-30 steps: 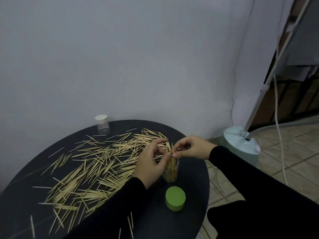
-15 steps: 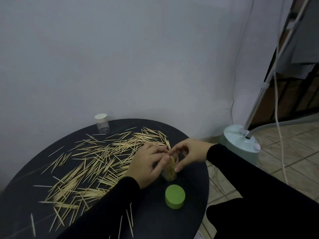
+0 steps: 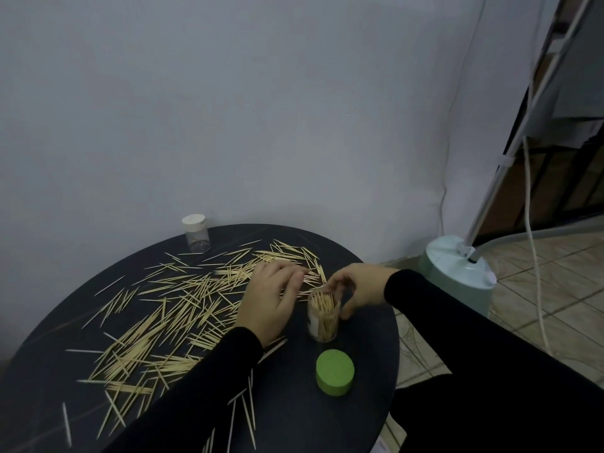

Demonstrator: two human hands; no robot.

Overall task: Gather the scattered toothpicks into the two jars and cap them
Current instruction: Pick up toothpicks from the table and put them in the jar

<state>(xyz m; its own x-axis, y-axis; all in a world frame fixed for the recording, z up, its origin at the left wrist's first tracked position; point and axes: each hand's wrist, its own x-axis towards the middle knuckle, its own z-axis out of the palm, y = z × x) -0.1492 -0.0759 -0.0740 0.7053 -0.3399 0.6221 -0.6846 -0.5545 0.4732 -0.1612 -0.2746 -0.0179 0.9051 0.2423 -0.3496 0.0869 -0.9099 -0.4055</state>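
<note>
An open clear jar stands upright near the right edge of the round black table, packed with upright toothpicks. My right hand curls round the jar's far and right side, thumb against its wall. My left hand lies palm down just left of the jar, its bent fingertips touching the scattered toothpicks; no pinch shows. The green cap sits on the table in front of the jar. A second small jar, white-capped, stands at the table's far edge.
Loose toothpicks cover the table's left and middle, and a few lie near the front edge. A pale wall runs close behind the table. On the tiled floor to the right stand a light-blue appliance base, its pole and a white cord.
Both hands have come down from above the jar's mouth. My left hand moved left onto the toothpick pile; my right hand closed round the jar's side.
</note>
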